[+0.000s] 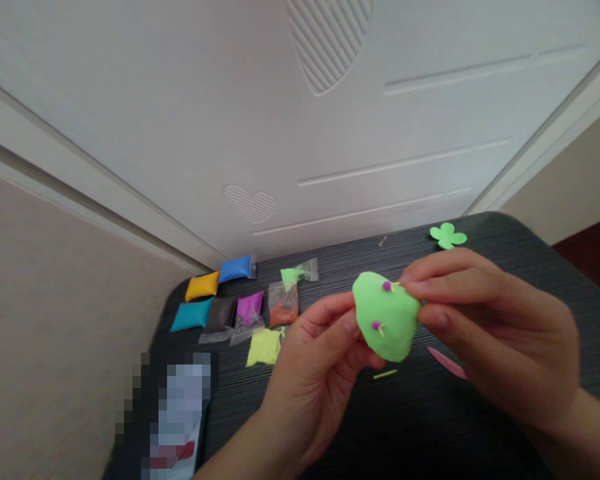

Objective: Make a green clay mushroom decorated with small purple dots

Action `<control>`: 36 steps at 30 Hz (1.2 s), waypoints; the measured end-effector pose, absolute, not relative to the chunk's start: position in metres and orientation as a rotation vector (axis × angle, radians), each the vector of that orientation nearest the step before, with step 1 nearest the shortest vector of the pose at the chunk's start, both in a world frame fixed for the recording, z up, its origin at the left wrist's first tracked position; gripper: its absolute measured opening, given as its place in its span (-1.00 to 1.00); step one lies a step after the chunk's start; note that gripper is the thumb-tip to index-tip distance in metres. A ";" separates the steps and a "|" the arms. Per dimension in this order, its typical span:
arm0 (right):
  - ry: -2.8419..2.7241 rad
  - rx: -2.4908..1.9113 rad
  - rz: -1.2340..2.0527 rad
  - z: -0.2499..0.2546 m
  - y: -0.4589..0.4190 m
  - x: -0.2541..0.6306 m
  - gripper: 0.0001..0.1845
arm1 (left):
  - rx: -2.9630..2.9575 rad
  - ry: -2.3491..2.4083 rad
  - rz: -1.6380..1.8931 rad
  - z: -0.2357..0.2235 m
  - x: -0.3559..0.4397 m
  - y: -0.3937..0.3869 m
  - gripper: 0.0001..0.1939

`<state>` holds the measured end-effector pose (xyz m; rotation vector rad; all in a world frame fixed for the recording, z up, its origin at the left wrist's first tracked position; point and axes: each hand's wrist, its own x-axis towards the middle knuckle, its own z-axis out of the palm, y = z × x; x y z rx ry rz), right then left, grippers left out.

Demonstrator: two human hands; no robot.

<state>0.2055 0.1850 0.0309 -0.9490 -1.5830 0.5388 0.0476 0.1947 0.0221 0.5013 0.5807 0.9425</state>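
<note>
White panelling (180, 113) with ridged hearts (250, 203) is forming the backdrop to a dark table (520, 260), above which you are holding a rounded green piece (395, 317). Your left hand (320, 353) is cradling its left side between thumb and fingers, probably to steady it while its two purple dots (376, 325) are facing you. Your right hand (505, 333) is making a narrow pinch at the opposite edge, beside the upper dot; whether it is gripping the yellow strand (395, 285) there or only touching the edge, I cannot tell. Coloured packets (203, 286) are lying grouped toward the left, likely to leave you working room. One four-lobed green shape (448, 235) is sitting apart near the far edge, perhaps so nothing is pressing it. Near your right hand, a pink tapered tool (447, 363) is lying partly hidden, presumably for easy reach.
</note>
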 end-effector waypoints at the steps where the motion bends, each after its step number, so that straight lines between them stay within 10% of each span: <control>1: -1.569 -0.947 0.561 0.030 0.185 0.205 -0.71 | 0.495 0.572 0.936 0.021 0.048 0.195 -0.83; 9: -1.426 -0.929 0.760 0.031 0.183 0.201 -0.80 | 0.535 0.530 0.957 0.017 0.047 0.200 -0.82; 20: -0.997 -0.713 1.880 0.030 0.195 0.204 -0.71 | 0.706 0.514 0.939 0.017 0.029 0.211 -0.84; 36: -1.078 -0.813 1.870 0.027 0.189 0.205 -0.93 | 0.757 0.577 0.942 0.015 0.030 0.218 -0.89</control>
